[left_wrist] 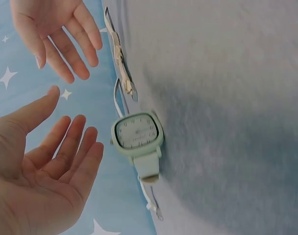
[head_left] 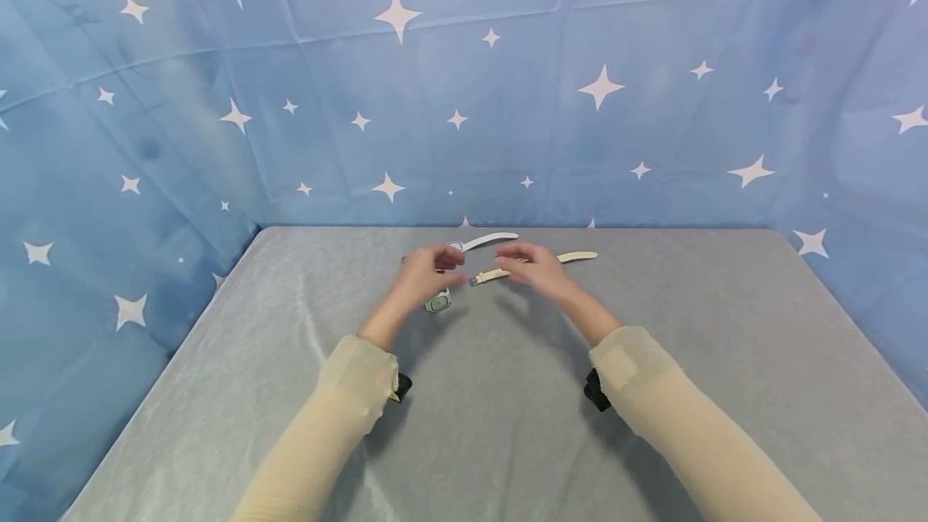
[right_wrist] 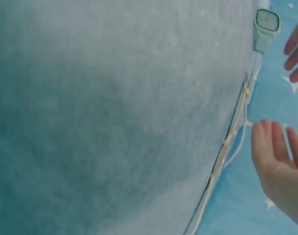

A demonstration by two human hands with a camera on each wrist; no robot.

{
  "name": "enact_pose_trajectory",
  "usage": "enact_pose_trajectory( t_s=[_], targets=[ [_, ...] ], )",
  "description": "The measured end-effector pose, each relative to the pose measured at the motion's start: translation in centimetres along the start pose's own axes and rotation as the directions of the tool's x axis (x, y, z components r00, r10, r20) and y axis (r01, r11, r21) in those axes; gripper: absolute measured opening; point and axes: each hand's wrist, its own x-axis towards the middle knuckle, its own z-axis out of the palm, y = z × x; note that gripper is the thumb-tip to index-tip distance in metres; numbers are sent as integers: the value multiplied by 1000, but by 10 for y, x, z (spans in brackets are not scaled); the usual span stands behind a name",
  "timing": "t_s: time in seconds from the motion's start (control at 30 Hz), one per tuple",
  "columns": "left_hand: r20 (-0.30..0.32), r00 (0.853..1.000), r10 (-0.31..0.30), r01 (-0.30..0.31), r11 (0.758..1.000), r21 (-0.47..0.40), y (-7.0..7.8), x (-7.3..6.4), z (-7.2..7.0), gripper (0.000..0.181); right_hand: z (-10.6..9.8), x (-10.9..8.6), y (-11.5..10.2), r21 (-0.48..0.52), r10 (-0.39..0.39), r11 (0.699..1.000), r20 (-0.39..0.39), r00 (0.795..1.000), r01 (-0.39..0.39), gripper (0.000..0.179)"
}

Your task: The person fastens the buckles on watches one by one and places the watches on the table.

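A pale green watch [head_left: 438, 301] with a squarish face lies on the grey cloth, close beside my left hand [head_left: 424, 274]. That hand hovers with fingers loosely bent and holds nothing. Opposite it, my right hand [head_left: 535, 269] is held above a cream-strapped watch [head_left: 578, 256], hiding its middle; nothing is in its fingers. Behind both hands lies a white-strapped watch [head_left: 493, 239], its dial partly covered by the left fingers. In the left wrist view the green watch's dial [left_wrist: 138, 132] shows plainly, and the two palms face each other with a gap between.
Grey cloth covers the table [head_left: 725, 361] on all sides of the watches. A blue curtain [head_left: 507, 143] with white stars hangs along the back and left edges. Dark wrist-worn devices [head_left: 598, 390] sit at the sleeve cuffs.
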Motion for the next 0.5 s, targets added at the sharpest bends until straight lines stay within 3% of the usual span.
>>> enact_pose_trajectory(
  t_s=[0.5],
  targets=[
    [-7,1000,-14,13,994,-107,19,14,23,32,-29,4,3,-162,-20,987,-104,994,3,44]
  ],
)
